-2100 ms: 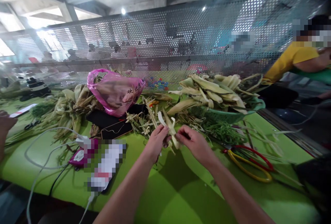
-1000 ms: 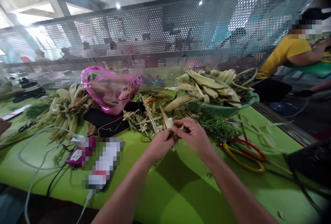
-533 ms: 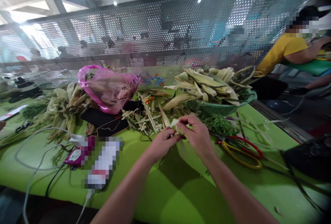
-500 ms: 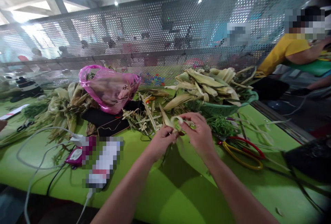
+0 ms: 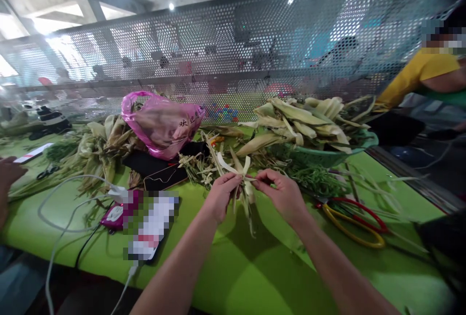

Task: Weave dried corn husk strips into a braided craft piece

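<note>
Between my hands is a small bundle of pale corn husk strips (image 5: 248, 192), its ends splayed upward and downward. My left hand (image 5: 223, 193) is closed on the bundle's middle, thumb on top. With thumb and fingers pinched, my right hand (image 5: 279, 190) grips a thin strand at the bundle's right side; its exact kind is hard to make out. Beyond my hands lie husk scraps (image 5: 200, 163). Red-and-yellow-handled scissors (image 5: 355, 223) rest to the right, their blades partly covered by green plant strands (image 5: 322, 181).
A green basket (image 5: 327, 158) heaped with corn husks (image 5: 306, 121) stands at the back right. A pink plastic bag (image 5: 163, 123), a husk pile (image 5: 105, 152), a phone (image 5: 155, 227) and a purple power strip (image 5: 120, 213) with cables are left. Another person's hand (image 5: 10, 174) shows at the left edge.
The husk strips have spread out, with ends now fanning up and hanging down. My right hand has gone from holding a curled strip to pinching a strand lower down. The view has swung slightly left.
</note>
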{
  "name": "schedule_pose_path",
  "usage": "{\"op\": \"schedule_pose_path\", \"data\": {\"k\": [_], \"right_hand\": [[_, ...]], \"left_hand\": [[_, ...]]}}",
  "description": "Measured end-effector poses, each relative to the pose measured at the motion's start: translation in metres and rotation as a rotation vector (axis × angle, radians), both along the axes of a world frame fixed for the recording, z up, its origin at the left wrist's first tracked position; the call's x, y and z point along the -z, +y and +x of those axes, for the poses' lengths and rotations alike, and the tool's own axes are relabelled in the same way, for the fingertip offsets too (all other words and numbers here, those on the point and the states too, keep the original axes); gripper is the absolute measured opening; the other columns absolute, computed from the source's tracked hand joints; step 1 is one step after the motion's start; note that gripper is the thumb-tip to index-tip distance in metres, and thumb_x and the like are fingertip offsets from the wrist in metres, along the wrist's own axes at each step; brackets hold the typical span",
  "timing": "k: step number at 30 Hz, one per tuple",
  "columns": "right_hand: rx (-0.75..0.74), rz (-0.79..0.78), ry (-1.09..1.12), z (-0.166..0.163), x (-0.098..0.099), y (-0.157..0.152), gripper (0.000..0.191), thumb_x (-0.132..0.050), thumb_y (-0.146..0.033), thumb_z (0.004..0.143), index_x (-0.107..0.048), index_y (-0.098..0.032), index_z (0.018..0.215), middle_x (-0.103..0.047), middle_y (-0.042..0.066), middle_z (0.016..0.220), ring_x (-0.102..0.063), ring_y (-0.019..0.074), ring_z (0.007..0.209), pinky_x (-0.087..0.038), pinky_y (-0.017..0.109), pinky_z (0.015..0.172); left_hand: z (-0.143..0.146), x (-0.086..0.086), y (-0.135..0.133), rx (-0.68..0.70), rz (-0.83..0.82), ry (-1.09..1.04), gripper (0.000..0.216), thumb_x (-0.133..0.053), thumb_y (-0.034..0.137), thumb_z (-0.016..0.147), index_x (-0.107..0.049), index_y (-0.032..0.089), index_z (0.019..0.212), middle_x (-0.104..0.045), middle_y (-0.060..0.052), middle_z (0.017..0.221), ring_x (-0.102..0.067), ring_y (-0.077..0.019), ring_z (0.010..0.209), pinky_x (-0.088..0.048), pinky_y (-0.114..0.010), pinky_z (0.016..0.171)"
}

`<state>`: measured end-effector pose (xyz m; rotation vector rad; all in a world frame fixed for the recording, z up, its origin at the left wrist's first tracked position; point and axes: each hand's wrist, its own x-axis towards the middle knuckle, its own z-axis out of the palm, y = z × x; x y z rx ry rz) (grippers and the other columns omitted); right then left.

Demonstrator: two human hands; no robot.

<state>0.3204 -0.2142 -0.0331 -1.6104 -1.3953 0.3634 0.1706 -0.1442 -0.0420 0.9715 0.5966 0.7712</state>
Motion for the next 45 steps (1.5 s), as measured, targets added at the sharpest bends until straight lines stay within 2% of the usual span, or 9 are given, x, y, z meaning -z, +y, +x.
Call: {"op": "schedule_pose_path", "data": {"k": [2,5,7,15,22,28,33,39,45], "right_hand": [[0.043,0.033,-0.07,0.001,-0.002,-0.001,0.02,-0.058,-0.04,0.083,-0.064,-0.022,0.077,-0.064,0.002,0.073,-0.058,0.021,0.072,-0.043,0.032,0.069],[0.126,0.196,-0.228,0.001,-0.007,-0.004,0.016,-0.059,-0.034,0.084,-0.065,-0.023,0.093,-0.066,0.007,0.094,-0.057,0.0256,0.091,-0.042,0.037,0.081],[0.14,0.267,-0.288,-0.002,-0.01,-0.005,0.017,-0.06,-0.033,0.084,-0.064,-0.022,0.097,-0.064,0.009,0.099,-0.055,0.026,0.096,-0.042,0.038,0.083],[-0.042,-0.021,-0.373,-0.021,0.002,0.002,0.029,-0.051,-0.043,0.09,-0.063,-0.021,0.074,-0.061,0.006,0.079,-0.053,0.0225,0.08,-0.038,0.033,0.07],[-0.151,-0.042,-0.299,-0.023,0.001,0.004,0.033,-0.05,-0.033,0.089,-0.047,-0.021,0.059,-0.054,0.002,0.068,-0.048,0.019,0.07,-0.034,0.03,0.063],[-0.249,-0.055,-0.267,-0.021,0.0,0.001,0.031,-0.052,-0.033,0.089,-0.047,-0.02,0.061,-0.052,0.0,0.067,-0.048,0.0171,0.069,-0.033,0.029,0.063],[-0.216,-0.05,-0.27,-0.014,-0.003,0.0,0.029,-0.055,-0.034,0.087,-0.054,-0.02,0.062,-0.054,0.001,0.065,-0.049,0.0176,0.068,-0.034,0.029,0.063],[-0.183,-0.044,-0.214,-0.006,-0.003,0.0,0.027,-0.056,-0.035,0.086,-0.054,-0.02,0.063,-0.054,0.001,0.066,-0.05,0.0178,0.069,-0.036,0.029,0.065],[-0.284,-0.084,-0.237,-0.01,-0.004,0.002,0.033,-0.054,-0.037,0.087,-0.053,-0.02,0.059,-0.053,0.001,0.064,-0.05,0.0183,0.069,-0.034,0.029,0.064]], "left_hand": [[0.0,0.0,0.001,-0.005,-0.015,0.008,0.03,-0.075,0.04,0.068,-0.072,0.013,0.081,-0.056,0.0,0.063,-0.044,-0.0062,0.053,-0.034,-0.019,0.052],[0.0,0.0,0.002,-0.036,0.012,0.01,0.036,-0.073,0.043,0.069,-0.073,0.014,0.091,-0.062,-0.003,0.068,-0.051,-0.0085,0.057,-0.039,-0.02,0.056],[0.001,0.001,0.002,-0.079,0.037,0.013,0.039,-0.072,0.043,0.07,-0.073,0.015,0.098,-0.066,-0.005,0.073,-0.052,-0.0088,0.057,-0.041,-0.021,0.057],[0.003,0.003,0.001,-0.133,0.062,-0.021,0.04,-0.07,0.042,0.073,-0.071,0.015,0.103,-0.069,-0.007,0.081,-0.055,-0.0091,0.06,-0.043,-0.022,0.06],[0.006,0.005,0.004,-0.202,0.021,-0.063,0.029,-0.074,0.04,0.068,-0.068,0.013,0.077,-0.064,-0.003,0.065,-0.057,-0.0119,0.062,-0.046,-0.025,0.067],[0.003,0.007,0.011,-0.312,0.04,-0.027,0.031,-0.077,0.039,0.062,-0.065,0.013,0.074,-0.06,0.0,0.063,-0.053,-0.0104,0.06,-0.042,-0.024,0.064],[0.0,0.004,0.012,-0.222,0.032,-0.022,0.032,-0.077,0.04,0.064,-0.066,0.012,0.074,-0.059,0.0,0.065,-0.05,-0.0082,0.059,-0.04,-0.022,0.061],[0.001,0.007,0.011,-0.141,-0.075,-0.13,0.036,-0.083,0.029,0.058,-0.065,0.014,0.085,-0.063,-0.002,0.075,-0.054,-0.0074,0.063,-0.043,-0.02,0.063],[0.002,0.006,0.013,-0.287,-0.067,-0.118,0.037,-0.085,0.027,0.052,-0.062,0.013,0.077,-0.062,0.0,0.067,-0.055,-0.0079,0.059,-0.042,-0.022,0.061]]}}
